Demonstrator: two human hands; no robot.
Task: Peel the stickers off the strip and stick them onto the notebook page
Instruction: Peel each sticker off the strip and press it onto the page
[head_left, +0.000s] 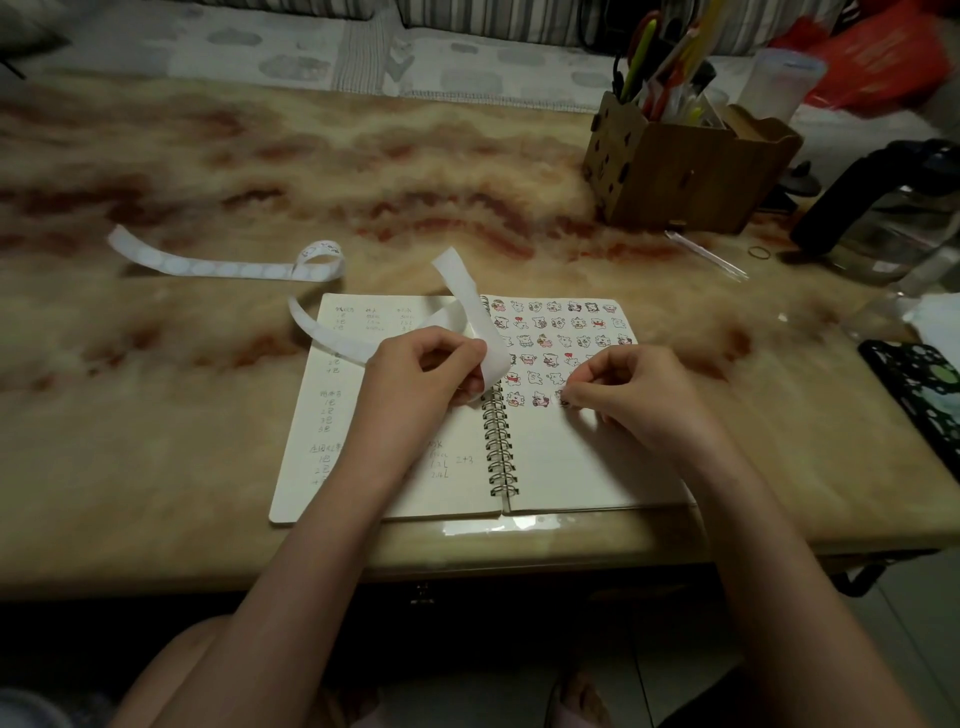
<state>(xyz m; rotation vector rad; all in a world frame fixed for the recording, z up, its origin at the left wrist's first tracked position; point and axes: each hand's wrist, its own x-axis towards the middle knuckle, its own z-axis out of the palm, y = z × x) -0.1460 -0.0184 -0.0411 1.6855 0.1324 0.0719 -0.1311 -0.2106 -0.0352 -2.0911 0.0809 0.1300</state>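
The left hand (426, 374) gripped the long white paper sticker strip (470, 304), which looped above the spiral binding. The right hand (639, 395) pinched a small cartoon sticker (564, 401) against the right page of the open spiral-bound white notebook (571, 457), at the lowest sticker row. The notebook lay on the marbled beige table (208, 415).

The left hand (431, 371) is pinching the white strip (470, 306) above the open notebook (566, 467), while the right hand (631, 392) is pressing its curled fingertips (571, 401) onto a sticker (563, 399) on the right page
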